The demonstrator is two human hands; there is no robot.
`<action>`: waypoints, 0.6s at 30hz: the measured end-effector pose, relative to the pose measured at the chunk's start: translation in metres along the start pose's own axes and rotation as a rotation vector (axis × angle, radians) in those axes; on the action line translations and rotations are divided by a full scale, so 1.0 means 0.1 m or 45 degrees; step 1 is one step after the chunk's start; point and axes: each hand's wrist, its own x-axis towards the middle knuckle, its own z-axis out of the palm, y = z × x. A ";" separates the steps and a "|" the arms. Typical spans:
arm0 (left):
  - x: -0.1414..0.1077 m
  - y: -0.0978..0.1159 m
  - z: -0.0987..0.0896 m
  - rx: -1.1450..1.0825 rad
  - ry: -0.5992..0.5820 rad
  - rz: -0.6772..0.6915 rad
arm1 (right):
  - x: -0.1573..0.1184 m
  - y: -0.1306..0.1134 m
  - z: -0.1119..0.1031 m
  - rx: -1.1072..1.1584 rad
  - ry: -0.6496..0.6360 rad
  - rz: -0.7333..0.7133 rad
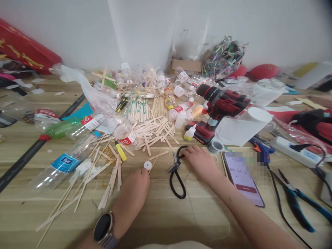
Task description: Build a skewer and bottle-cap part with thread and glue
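"Fingers?"

"The left hand (138,183) pinched a white disc (145,164); the right hand (196,159) touched black scissors (177,162) by the upper loop, its grip unclear. Probably handling them; lifting would have called for closed fingers."

"Their direction?"

"Left, blades splayed, long axis crosswise on the table (158,218) between the hands."
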 end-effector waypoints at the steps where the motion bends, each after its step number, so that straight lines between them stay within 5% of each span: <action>1: 0.00 0.00 -0.01 0.037 0.034 0.000 | 0.06 0.01 0.01 0.009 0.011 -0.051; 4: -0.07 0.11 -0.06 0.106 0.165 0.136 | 0.12 0.06 0.04 0.012 0.057 -0.152; 8: -0.12 0.40 -0.02 -0.033 0.248 0.937 | 0.04 0.10 -0.01 -0.005 0.164 -0.172; 10: -0.08 0.52 0.08 -0.119 0.181 1.185 | -0.02 0.12 -0.06 -0.013 0.241 -0.154; 13: -0.01 0.60 0.28 -0.158 0.098 1.134 | -0.09 0.17 -0.18 -0.017 0.396 -0.106; 18: 0.01 0.55 0.38 -0.118 0.141 1.174 | -0.22 0.25 -0.48 0.099 0.970 0.164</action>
